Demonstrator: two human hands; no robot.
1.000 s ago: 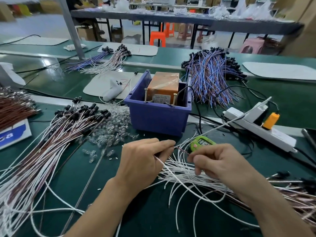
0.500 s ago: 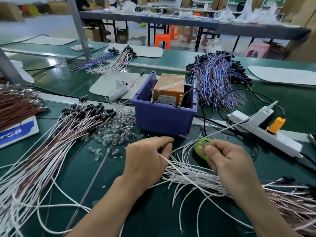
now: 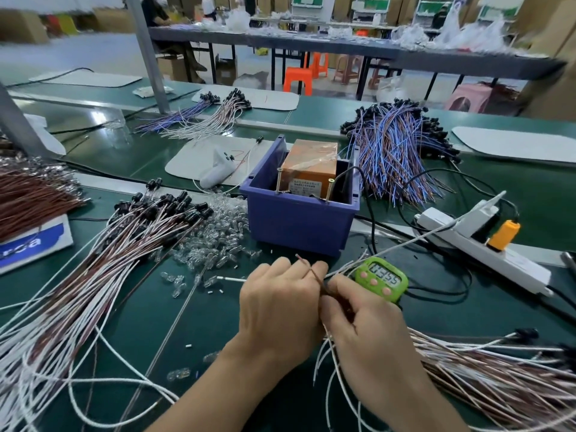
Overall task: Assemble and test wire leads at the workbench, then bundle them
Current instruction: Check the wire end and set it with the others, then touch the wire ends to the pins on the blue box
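Pinching one brown lead (image 3: 304, 262) with both hands, just in front of the blue bin (image 3: 299, 222), above the bench.

Head view:
- Left hand (image 3: 280, 310): back toward the camera, fingers curled in and pressed together. Forefinger tip and thumb close on the lead.
- Right hand (image 3: 364, 328): thumb and forefinger pinch the same lead just below the left's grip. Other fingers are curled under, tips hidden.
- The hands touch at the pinch. The lead's free end sticks up and left, past the left knuckles.
- Green timer (image 3: 381, 279) is just beside the right hand, display up, reads something like 03:55.
- Loose white leads (image 3: 332, 353) lie under the right wrist.
- To their right, a thick bundle of white-and-brown leads (image 3: 498, 381) fans out to the frame edge.
- On the left, a bigger capped bundle (image 3: 103, 275) has its black caps pointing toward the bin.
- Clear bulbs (image 3: 215, 241) are heaped between those caps and the bin.
- Orange box (image 3: 311, 165) stands inside the bin.
- Blue-and-brown wire pile (image 3: 396, 160) sits behind the bin, to the right.
- White power strip (image 3: 480, 247) is right of the bin, with an orange plug (image 3: 503, 233) seated in it.
- A long white wire (image 3: 417, 240) runs from near the timer up toward the strip.
- Brown wire heap (image 3: 34, 194) is at far left.
- Everything lies on the green bench (image 3: 467, 313).
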